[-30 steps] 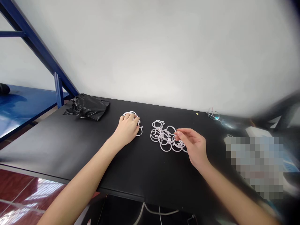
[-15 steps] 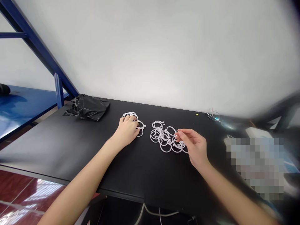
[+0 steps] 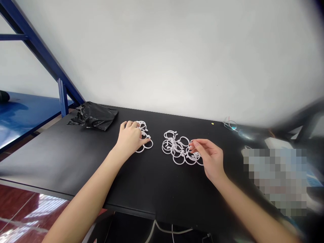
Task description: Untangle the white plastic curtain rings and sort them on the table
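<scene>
My left hand (image 3: pixel 129 136) lies over a small group of white plastic rings (image 3: pixel 148 143) with little clasp-like ends. Its fingers are spread and bent, the thumb stretched out along the right side of the rings, part of which the hand hides. To the right, a larger tangled pile of the same white rings (image 3: pixel 179 158) rests on the black table (image 3: pixel 162 189). At that pile's right edge my right hand (image 3: pixel 211 157) has thumb and fingertips pinched together, seemingly on one white ring. The palm hides some of the rings beneath it.
A crumpled black plastic bag (image 3: pixel 95 115) sits at the back left, beside a blue metal frame (image 3: pixel 62 94). A pair of glasses (image 3: pixel 230 125) lies at the back right. A blurred package (image 3: pixel 275 182) covers the right side, and cables (image 3: pixel 174 231) hang below the front edge.
My left hand has shifted left, and the small ring group under it has slid a little left too. My right hand and the larger pile have stayed nearly still.
</scene>
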Available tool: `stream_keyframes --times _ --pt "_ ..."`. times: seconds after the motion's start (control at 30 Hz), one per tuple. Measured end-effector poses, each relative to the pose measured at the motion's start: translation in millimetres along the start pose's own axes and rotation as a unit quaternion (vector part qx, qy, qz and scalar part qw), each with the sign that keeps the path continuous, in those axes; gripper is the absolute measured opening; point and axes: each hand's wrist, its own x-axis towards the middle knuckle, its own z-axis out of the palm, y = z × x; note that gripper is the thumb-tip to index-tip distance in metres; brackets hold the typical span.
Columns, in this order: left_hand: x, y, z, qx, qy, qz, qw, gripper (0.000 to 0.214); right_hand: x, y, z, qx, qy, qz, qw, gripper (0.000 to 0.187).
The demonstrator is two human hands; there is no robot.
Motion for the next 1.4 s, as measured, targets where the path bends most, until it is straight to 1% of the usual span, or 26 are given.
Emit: stream_keyframes --times 0.13,0.2,0.33,0.4,0.43,0.47,0.53,0.57,0.6,0.63,0.7,0.77,0.83,0.87,0.97,1.07,1.13,1.3,1.4 --pt "-1.1 2.0 -0.9 0.007 0.041 -0.016 0.999 0.053 1.3 0.3 -0.5 0.0 0.009 -0.004 1.0 0.012" --pt "-1.4 2.6 -0.7 0.011 0.061 -0.02 0.998 0.055 1.3 0.9 -1.1 -0.007 0.016 -0.007 1.0 0.012" --pt "-1.0 1.6 1.7 0.013 0.064 -0.013 0.998 0.043 2.2 1.7 -3.9 -0.043 0.037 -0.023 0.998 0.014" --pt "-0.7 0.9 3.1 0.009 0.061 -0.015 0.998 0.038 5.0 1.4 -6.8 -0.096 0.038 -0.052 0.993 0.015" --pt "-0.6 0.8 3.5 0.005 0.06 -0.016 0.998 0.037 7.2 1.2 -8.8 -0.142 0.026 -0.081 0.986 0.015" --pt "-0.5 1.0 3.6 0.001 0.06 -0.016 0.998 0.037 9.7 1.1 -11.0 -0.199 0.006 -0.116 0.973 0.015" --pt "-0.2 2.5 3.0 -0.011 0.065 -0.014 0.998 0.037 14.8 1.5 -15.8 -0.316 -0.052 -0.183 0.93 0.015" --pt "0.1 3.9 2.2 -0.02 0.07 -0.012 0.997 0.037 16.7 2.2 -18.0 -0.361 -0.083 -0.204 0.906 0.016" --pt "0.3 5.9 1.1 -0.033 0.076 -0.009 0.996 0.036 18.0 3.2 -19.7 -0.393 -0.11 -0.214 0.888 0.018" --pt "0.6 8.6 -0.2 -0.052 0.082 -0.002 0.995 0.034 18.5 4.3 -21.0 -0.414 -0.133 -0.213 0.875 0.021" --pt "0.6 15.7 -3.0 -0.106 0.083 0.028 0.991 0.029 17.5 6.8 -21.7 -0.44 -0.175 -0.197 0.858 0.026" --pt "-0.7 24.3 -4.5 -0.165 0.066 0.08 0.981 0.023 15.1 8.9 -20.6 -0.452 -0.202 -0.18 0.85 0.029" --pt "-3.3 32.9 -3.8 -0.209 0.037 0.136 0.968 0.021 13.1 10.4 -18.7 -0.453 -0.214 -0.171 0.849 0.028" --pt "-4.9 36.8 -2.6 -0.225 0.022 0.157 0.961 0.024 12.6 11.1 -17.7 -0.449 -0.214 -0.169 0.851 0.027" --pt "-9.6 45.2 2.5 -0.248 -0.023 0.194 0.949 0.035 13.0 12.6 -15.7 -0.43 -0.198 -0.166 0.865 0.023" --pt "-11.9 48.9 6.0 -0.251 -0.057 0.203 0.945 0.036 13.6 12.9 -14.3 -0.403 -0.181 -0.176 0.88 0.019" --pt "-12.2 49.6 6.5 -0.252 -0.068 0.2 0.944 0.036 13.2 12.5 -13.2 -0.394 -0.181 -0.187 0.881 0.017" --pt "-12.7 50.0 6.5 -0.259 -0.074 0.205 0.941 0.038 11.6 13.1 -11.3 -0.397 -0.205 -0.196 0.873 0.016" --pt "-13.9 50.5 7.6 -0.266 -0.073 0.211 0.938 0.037 11.9 13.9 -10.6 -0.387 -0.197 -0.203 0.878 0.017"
